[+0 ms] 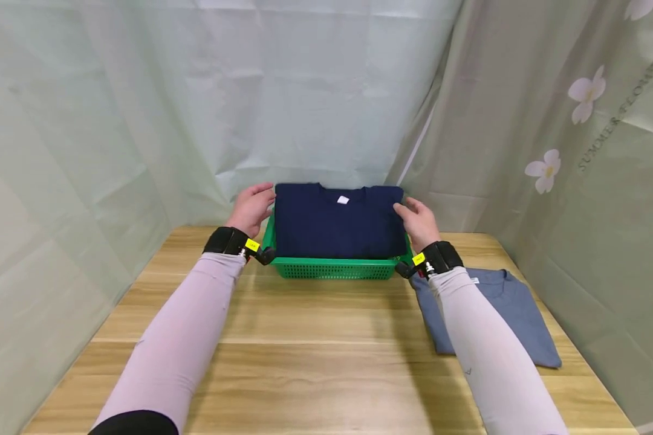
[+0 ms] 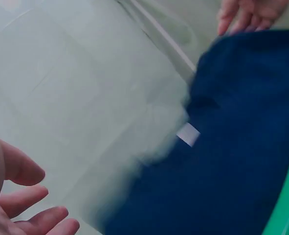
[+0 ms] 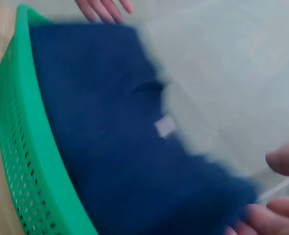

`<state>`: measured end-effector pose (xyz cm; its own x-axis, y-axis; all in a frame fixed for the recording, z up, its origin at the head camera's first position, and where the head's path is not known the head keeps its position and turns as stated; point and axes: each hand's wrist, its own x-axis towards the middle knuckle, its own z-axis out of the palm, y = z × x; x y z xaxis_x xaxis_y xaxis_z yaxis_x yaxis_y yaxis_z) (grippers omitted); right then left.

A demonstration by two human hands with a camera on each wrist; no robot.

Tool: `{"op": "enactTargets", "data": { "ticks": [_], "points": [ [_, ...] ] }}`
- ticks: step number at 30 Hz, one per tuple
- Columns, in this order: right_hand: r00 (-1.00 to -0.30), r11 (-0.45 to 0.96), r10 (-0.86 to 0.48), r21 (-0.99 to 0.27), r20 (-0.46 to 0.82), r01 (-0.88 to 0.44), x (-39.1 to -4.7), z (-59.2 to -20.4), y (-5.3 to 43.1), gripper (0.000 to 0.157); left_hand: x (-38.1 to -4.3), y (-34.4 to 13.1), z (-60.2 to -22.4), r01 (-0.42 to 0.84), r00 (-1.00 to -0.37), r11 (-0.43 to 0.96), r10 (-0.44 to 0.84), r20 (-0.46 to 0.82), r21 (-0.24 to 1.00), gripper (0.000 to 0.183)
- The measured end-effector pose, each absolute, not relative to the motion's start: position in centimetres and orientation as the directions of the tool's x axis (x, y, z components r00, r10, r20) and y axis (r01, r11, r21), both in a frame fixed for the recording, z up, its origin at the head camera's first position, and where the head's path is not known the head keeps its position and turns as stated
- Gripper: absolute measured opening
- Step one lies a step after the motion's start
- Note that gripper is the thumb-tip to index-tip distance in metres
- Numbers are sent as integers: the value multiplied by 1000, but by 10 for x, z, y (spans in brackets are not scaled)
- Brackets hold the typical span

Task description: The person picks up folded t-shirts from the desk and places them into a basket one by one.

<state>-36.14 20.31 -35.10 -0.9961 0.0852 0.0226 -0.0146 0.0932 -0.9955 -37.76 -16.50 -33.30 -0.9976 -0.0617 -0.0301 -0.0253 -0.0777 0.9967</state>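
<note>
A folded navy shirt (image 1: 340,226) with a white neck label lies in a green perforated basket (image 1: 334,269), its collar toward the curtain. At the shirt's left edge is my left hand (image 1: 252,208); in the left wrist view its thumb and fingers are spread, with a gap between them and the cloth. My right hand (image 1: 418,222) is at the opposite edge. The right wrist view shows its fingertips (image 3: 254,218) right at the shirt's corner, while the thumb stands away from the cloth. Neither hand grips the shirt.
A folded grey-blue shirt (image 1: 500,311) lies on the wooden table (image 1: 315,362) at the right, partly hidden under my right forearm. Pale curtains (image 1: 315,90) hang behind the basket and along both sides of the table.
</note>
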Motion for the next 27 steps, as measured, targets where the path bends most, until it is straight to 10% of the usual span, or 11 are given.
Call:
{"op": "enactTargets", "data": {
  "ticks": [27],
  "points": [
    [-999, 56, 36, -998, 23, -21, -302, -377, 244, 63, -300, -89, -367, 23, -965, -8, 260, 24, 1000, 37]
  ]
}}
